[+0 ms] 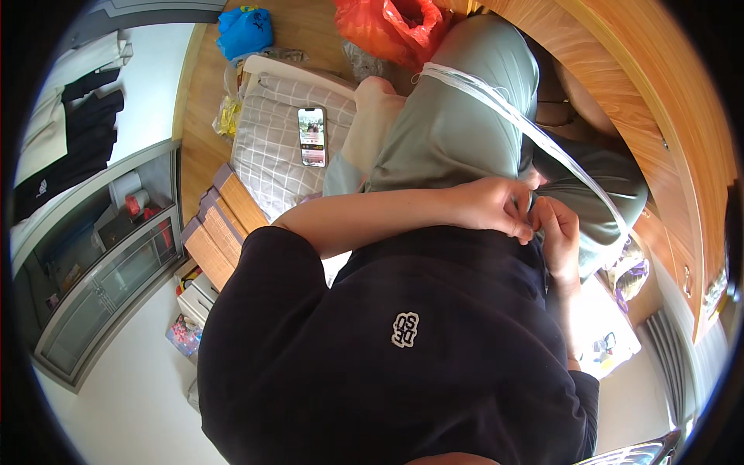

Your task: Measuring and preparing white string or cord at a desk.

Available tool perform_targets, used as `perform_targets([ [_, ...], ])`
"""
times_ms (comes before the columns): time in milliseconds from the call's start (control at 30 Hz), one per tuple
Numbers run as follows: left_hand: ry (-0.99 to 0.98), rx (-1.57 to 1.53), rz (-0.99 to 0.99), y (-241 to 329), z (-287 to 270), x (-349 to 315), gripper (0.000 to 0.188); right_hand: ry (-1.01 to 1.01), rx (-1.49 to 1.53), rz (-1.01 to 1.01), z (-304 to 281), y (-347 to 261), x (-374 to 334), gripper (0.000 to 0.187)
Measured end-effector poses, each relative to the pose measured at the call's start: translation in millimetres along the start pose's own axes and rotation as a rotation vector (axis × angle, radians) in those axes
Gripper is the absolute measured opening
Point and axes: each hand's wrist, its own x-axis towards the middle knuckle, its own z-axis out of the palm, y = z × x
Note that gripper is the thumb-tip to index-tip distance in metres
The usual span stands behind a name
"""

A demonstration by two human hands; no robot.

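My left hand [496, 208] reaches across in front of my waist, its thumb and fingers closed in a pinch. Against its fingertips my right hand [559, 232] is closed too, fingers bent and pressed together. What the two hands pinch, if anything, is too small or hidden to make out. A bundle of thin white strands [535, 133] lies over my raised knee in grey-green trousers [457, 116]. It runs down to the right, past my hands and apart from them.
A phone [312, 136] with a lit screen lies on a grey checked cushion [267, 128] at the left. Beyond are a red plastic bag [391, 31] and a blue bag [245, 32]. Wooden furniture [659, 85] curves along the right; a glass-door cabinet [101, 287] stands at the left.
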Motion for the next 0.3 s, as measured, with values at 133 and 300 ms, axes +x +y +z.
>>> perform_targets([
  [133, 0.102, -0.281, -0.059, -0.2, -3.8, 0.8, 0.028, -0.036, 0.042, -0.11, -6.3, -0.2, 0.2, 0.014],
  [300, 0.165, -0.354, -0.016, -2.9, -3.2, 2.0, 0.028, -0.253, -0.087, -0.108, -21.1, 1.0, -3.5, 0.044],
])
